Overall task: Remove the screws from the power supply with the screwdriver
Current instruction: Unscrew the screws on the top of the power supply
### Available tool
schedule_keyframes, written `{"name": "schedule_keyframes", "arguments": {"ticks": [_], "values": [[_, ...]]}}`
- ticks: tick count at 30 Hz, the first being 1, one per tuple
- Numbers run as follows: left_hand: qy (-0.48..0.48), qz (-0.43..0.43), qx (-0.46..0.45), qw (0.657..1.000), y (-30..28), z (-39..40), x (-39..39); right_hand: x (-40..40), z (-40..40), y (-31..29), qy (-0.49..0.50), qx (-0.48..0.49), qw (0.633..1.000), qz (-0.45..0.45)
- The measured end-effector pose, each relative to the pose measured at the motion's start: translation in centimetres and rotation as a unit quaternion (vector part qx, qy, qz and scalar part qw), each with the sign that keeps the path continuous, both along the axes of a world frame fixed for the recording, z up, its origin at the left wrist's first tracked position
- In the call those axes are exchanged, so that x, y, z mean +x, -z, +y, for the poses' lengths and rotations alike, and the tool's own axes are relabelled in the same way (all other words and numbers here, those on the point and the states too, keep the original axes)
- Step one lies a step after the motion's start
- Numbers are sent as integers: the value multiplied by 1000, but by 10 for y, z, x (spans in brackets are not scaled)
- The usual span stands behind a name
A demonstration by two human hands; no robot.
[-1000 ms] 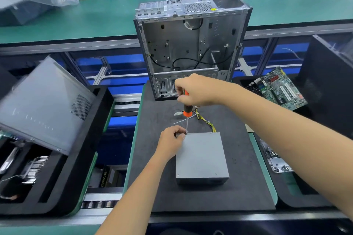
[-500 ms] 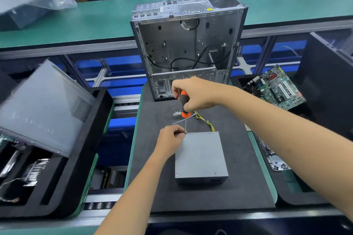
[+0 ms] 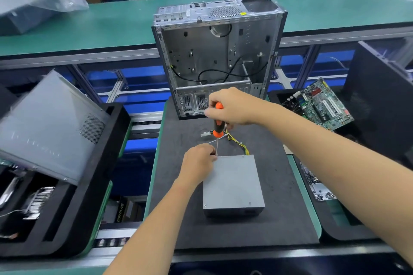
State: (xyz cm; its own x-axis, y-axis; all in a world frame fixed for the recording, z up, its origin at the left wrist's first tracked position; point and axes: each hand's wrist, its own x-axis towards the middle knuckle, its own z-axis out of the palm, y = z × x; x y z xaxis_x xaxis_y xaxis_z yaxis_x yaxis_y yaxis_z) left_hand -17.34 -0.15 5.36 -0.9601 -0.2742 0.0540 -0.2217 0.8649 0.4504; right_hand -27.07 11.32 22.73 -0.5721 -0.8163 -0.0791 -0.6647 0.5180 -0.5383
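Grey power supply (image 3: 232, 182) flat on the black foam mat (image 3: 277, 219), near the mat's middle, with yellow and black wires (image 3: 239, 144) trailing from its far edge. Screwdriver (image 3: 218, 125) upright (orange and black handle, thin metal shaft), tip down at the unit's far left corner. Right hand (image 3: 232, 107) curled round the top of the handle. Left hand (image 3: 197, 161) at that same corner, fingertips pinched at the shaft's lower end; screw itself too small to make out. Empty computer case (image 3: 220, 56) standing open just beyond on the mat. Green motherboard (image 3: 321, 105) to the right, grey side panel (image 3: 51, 127) tilted on the left.
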Motion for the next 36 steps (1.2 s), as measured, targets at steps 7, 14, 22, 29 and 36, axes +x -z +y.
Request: {"name": "schedule_keyframes", "arguments": {"ticks": [7, 14, 22, 29, 36], "values": [[15, 4, -34, 999, 4, 1, -1, -4, 3, 3, 18, -24, 1000, 3], [-37, 26, 200, 979, 6, -4, 7, -8, 8, 7, 38, -35, 999, -2], [-59, 29, 309, 949, 2, -10, 15, -9, 6, 11, 31, -28, 999, 15], [-52, 23, 293, 955, 5, -9, 15, -8, 5, 10, 25, -24, 999, 15], [-50, 38, 288, 955, 8, -8, 14, -7, 4, 8, 24, -37, 999, 3]]}}
